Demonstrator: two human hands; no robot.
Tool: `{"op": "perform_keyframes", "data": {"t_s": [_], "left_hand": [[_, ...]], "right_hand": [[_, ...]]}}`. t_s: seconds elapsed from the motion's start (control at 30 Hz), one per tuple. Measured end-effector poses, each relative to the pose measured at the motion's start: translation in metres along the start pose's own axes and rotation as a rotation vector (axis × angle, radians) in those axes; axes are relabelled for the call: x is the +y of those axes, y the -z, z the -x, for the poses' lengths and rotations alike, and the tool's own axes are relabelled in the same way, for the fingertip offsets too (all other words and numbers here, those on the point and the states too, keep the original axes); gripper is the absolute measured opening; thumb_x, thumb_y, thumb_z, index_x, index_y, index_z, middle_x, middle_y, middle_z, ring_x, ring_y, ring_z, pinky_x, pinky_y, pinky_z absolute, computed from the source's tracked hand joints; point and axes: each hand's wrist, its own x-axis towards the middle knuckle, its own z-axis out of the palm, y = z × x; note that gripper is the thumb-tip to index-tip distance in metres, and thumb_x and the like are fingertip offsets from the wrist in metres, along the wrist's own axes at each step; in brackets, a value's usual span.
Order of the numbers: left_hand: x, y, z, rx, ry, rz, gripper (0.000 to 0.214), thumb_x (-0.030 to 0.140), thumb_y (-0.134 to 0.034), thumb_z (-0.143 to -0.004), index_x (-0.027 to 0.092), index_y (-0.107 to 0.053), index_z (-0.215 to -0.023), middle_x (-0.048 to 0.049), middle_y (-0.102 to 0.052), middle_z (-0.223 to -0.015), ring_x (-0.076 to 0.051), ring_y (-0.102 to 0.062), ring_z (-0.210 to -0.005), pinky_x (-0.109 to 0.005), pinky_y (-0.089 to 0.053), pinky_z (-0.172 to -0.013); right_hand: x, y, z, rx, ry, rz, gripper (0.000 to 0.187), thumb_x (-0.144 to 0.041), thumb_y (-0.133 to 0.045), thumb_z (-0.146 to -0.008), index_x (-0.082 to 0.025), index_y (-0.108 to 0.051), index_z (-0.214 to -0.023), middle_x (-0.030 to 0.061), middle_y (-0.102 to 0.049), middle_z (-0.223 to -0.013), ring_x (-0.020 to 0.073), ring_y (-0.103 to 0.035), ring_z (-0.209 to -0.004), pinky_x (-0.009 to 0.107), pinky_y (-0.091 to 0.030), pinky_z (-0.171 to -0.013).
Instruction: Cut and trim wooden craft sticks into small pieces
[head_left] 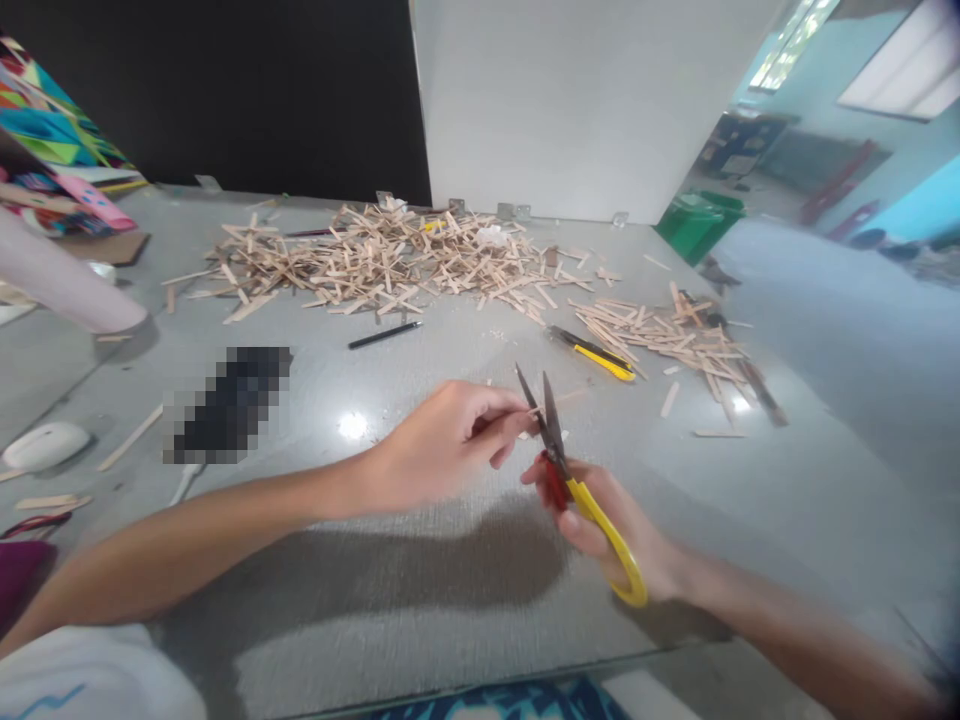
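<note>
My right hand [611, 525] grips yellow-handled scissors [577, 480] above the grey table [420, 590]; the blades are parted and point away from me. My left hand [442, 440] is closed in a pinch on a thin wooden stick [559, 398], whose far end pokes out to the right of the blades. The stick lies between the open blades. Both forearms reach in from the near edge.
A big heap of wooden sticks [375, 260] lies at the back, a smaller pile [667, 335] at right. A yellow utility knife [592, 352], a black pen [385, 334], a white mouse [45, 445] and a blurred dark object [229, 400] lie about. Another person's sleeve [67, 285] is at left.
</note>
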Motion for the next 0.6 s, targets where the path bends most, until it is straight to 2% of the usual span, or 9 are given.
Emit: {"op": "perform_keyframes", "data": {"t_s": [0.27,0.43,0.6], "left_hand": [[0.0001,-0.003,0.0017,-0.026,-0.004,-0.015,0.036,0.03,-0.053,-0.109,0.018,-0.072,-0.081,0.0021,-0.056,-0.061,-0.01,-0.042,-0.053,-0.024,-0.031,-0.051],[0.0004,-0.004,0.0021,-0.029,-0.007,-0.019,0.037,0.029,-0.052,-0.109,0.018,-0.068,-0.078,0.0028,-0.055,-0.061,-0.01,-0.043,-0.053,-0.024,-0.032,-0.052],[0.0029,-0.0032,0.0022,-0.07,0.038,-0.032,0.036,0.028,-0.051,-0.109,0.017,-0.067,-0.079,0.0038,-0.055,-0.063,-0.008,-0.043,-0.054,-0.023,-0.033,-0.054]], "right_hand": [[0.0008,-0.003,-0.001,0.0,0.016,-0.027,0.062,-0.074,-0.061,-0.104,-0.021,-0.063,-0.135,0.0067,-0.061,-0.107,0.0198,-0.058,-0.083,0.034,-0.047,-0.075],[0.0016,-0.0007,-0.002,-0.029,0.002,-0.054,0.064,-0.075,-0.062,-0.103,-0.02,-0.062,-0.134,0.0056,-0.059,-0.105,0.018,-0.056,-0.08,0.032,-0.045,-0.072],[0.0011,-0.0007,-0.0014,-0.025,0.015,-0.028,0.065,-0.076,-0.062,-0.103,-0.019,-0.063,-0.134,0.0073,-0.061,-0.108,0.0189,-0.058,-0.084,0.033,-0.048,-0.076]]}}
